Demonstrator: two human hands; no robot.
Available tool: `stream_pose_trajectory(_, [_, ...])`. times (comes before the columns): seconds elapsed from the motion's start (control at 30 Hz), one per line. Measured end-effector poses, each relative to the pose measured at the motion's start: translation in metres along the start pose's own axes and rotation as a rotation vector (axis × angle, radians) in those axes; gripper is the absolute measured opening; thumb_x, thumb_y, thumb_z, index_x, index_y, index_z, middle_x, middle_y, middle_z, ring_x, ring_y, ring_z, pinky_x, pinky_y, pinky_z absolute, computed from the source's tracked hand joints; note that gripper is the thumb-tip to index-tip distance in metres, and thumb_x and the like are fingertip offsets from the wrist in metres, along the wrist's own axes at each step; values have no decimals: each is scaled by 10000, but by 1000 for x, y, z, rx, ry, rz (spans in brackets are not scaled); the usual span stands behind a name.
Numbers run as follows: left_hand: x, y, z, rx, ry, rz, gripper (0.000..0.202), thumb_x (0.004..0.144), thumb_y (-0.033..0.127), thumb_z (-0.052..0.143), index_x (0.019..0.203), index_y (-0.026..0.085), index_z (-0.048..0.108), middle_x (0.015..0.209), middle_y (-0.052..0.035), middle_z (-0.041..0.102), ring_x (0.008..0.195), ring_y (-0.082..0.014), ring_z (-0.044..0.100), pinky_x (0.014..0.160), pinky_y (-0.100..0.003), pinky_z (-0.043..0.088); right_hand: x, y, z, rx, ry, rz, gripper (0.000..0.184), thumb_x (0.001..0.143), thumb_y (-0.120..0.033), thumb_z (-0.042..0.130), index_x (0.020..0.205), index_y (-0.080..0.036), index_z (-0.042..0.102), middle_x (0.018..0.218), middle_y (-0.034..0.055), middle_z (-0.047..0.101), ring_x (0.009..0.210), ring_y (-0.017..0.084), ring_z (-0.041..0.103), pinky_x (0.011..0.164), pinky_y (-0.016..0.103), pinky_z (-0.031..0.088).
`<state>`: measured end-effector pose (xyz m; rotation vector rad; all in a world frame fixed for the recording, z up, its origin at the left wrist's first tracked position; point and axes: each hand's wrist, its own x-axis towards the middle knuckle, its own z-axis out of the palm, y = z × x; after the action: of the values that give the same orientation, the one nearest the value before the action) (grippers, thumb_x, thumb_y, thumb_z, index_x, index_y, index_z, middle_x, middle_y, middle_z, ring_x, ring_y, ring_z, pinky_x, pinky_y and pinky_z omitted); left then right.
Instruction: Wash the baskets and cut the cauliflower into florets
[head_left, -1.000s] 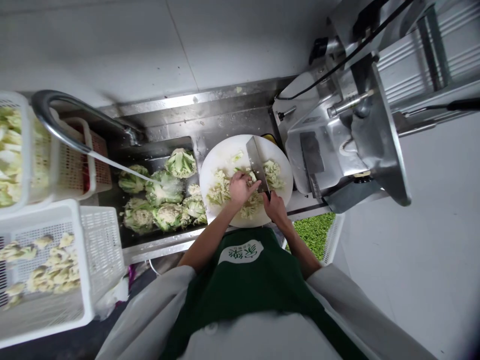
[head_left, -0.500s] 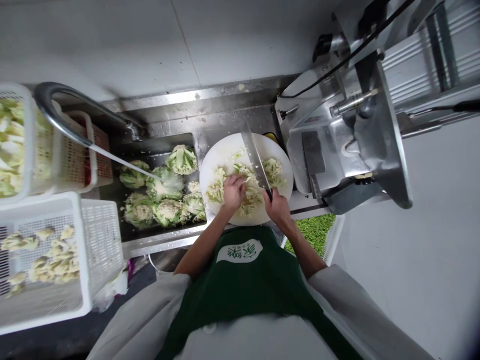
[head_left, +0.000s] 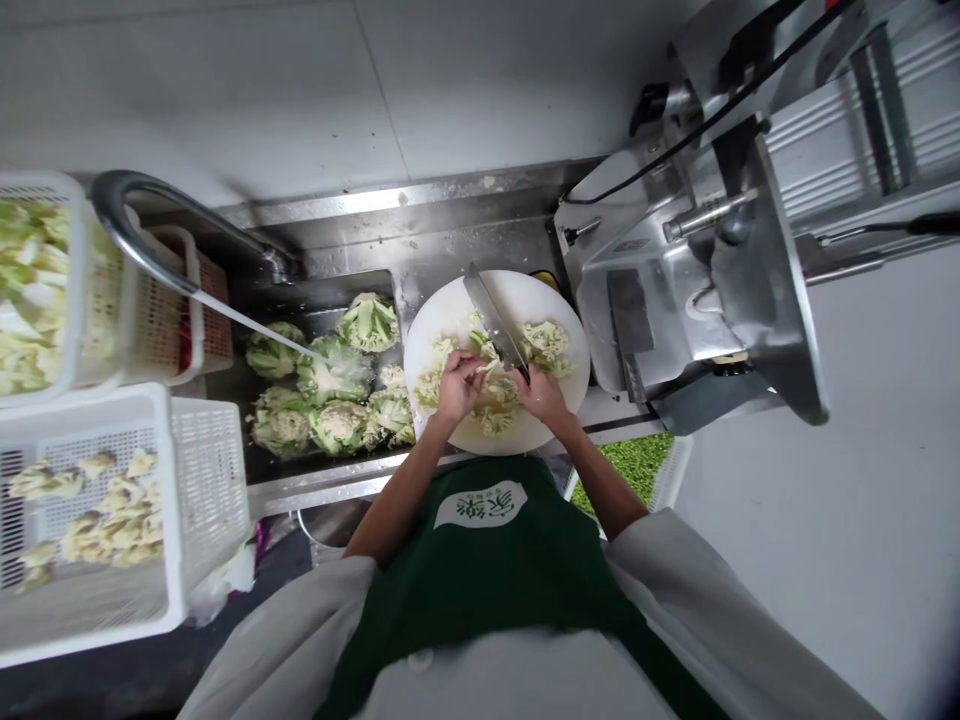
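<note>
A round white cutting board (head_left: 457,305) lies beside the sink with cut cauliflower florets (head_left: 546,340) spread over it. My right hand (head_left: 541,392) is closed round the handle of a kitchen knife (head_left: 491,315), whose broad blade points up and to the left above the board. My left hand (head_left: 459,385) is at the board's left-middle, fingers pinched on a pale piece of cauliflower (head_left: 487,366) close to the blade. Loose florets lie under and around both hands. The left fingertips are partly hidden.
Left, a sink (head_left: 330,285) holds several cauliflower heads (head_left: 367,322) under water running from a faucet (head_left: 150,262). White baskets (head_left: 166,500) with florets and cut leaves stand farther left. A metal slicer (head_left: 720,250) borders the board's right; chopped greens (head_left: 634,462) sit below in a basket.
The knife and my right hand have shifted left, bringing the blade closer to my left hand. My left hand has moved slightly left and down, its fingers now pinching a piece.
</note>
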<state>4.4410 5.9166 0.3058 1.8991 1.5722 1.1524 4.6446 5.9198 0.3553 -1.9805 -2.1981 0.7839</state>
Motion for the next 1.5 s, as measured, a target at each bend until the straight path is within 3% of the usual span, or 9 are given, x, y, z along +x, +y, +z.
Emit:
stream_pose_trajectory(0.17, [7, 6, -12, 21, -77, 17, 139, 963, 277, 636, 960, 228, 766, 1088, -93, 676, 1044, -230, 679, 930, -379, 585, -28, 24, -17, 86, 152, 91, 376, 1091, -434, 383, 1105, -142, 619, 908, 154, 746, 864, 286, 704, 703, 302, 398])
stream_pose_trajectory(0.27, [34, 15, 0, 18, -71, 35, 201, 971, 201, 569, 1035, 222, 758, 1080, -99, 719, 1045, -237, 680, 972, -399, 568, -42, 37, -30, 103, 247, 208, 363, 1086, -422, 394, 1119, -130, 606, 889, 163, 740, 826, 280, 696, 660, 298, 348])
stream_pose_trajectory(0.43, [85, 26, 38, 63, -424, 181, 295, 853, 71, 621, 1056, 235, 756, 1237, -88, 744, 1249, -308, 638, 1121, -538, 450, -55, 47, -40, 153, 275, 335, 351, 1086, -417, 422, 1120, -128, 618, 947, 179, 748, 847, 274, 685, 675, 300, 337])
stream_pose_trajectory(0.57, [86, 22, 46, 146, -555, 157, 264, 803, 125, 730, 1039, 243, 725, 1185, -94, 747, 1260, -351, 628, 1111, -611, 406, -63, 47, -35, 200, 276, 357, 367, 1092, -432, 415, 1131, -134, 626, 935, 162, 743, 831, 270, 667, 680, 307, 338])
stream_pose_trajectory(0.67, [73, 16, 41, 163, -557, 140, 248, 805, 148, 750, 1026, 241, 688, 1179, -97, 739, 1283, -354, 607, 1146, -632, 343, -66, 44, -31, 232, 236, 360, 334, 1093, -414, 435, 1141, -139, 618, 923, 150, 742, 813, 261, 661, 667, 302, 318])
stream_pose_trajectory(0.8, [57, 15, 33, 137, -532, 93, 170, 821, 165, 757, 940, 232, 655, 1018, -58, 744, 1099, -310, 672, 1097, -573, 384, -64, 37, -28, 232, 200, 323, 340, 1105, -426, 419, 1130, -148, 612, 923, 140, 743, 798, 247, 663, 652, 295, 299])
stream_pose_trajectory(1.03, [40, 27, 24, 200, -205, 121, 8, 938, 234, 665, 935, 229, 660, 1049, -81, 713, 1093, -288, 636, 1066, -498, 417, -60, 28, -23, 153, 169, 249, 339, 1102, -413, 414, 1172, -138, 599, 886, 138, 754, 783, 253, 686, 635, 289, 293])
stream_pose_trajectory(1.2, [40, 24, 33, 76, -240, 154, 199, 940, 114, 534, 1009, 228, 681, 1073, -88, 672, 1023, -244, 655, 951, -409, 540, -58, 26, -17, 90, 140, 211, 340, 1104, -403, 403, 1168, -130, 595, 909, 153, 768, 804, 266, 704, 645, 292, 306])
stream_pose_trajectory(1.5, [43, 18, 35, -38, -131, 124, 130, 990, 256, 602, 893, 226, 683, 1006, -63, 698, 966, -194, 684, 911, -348, 567, -55, 3, -27, 0, 74, 123, 342, 1117, -394, 379, 1194, -125, 575, 951, 156, 778, 865, 278, 737, 694, 291, 373])
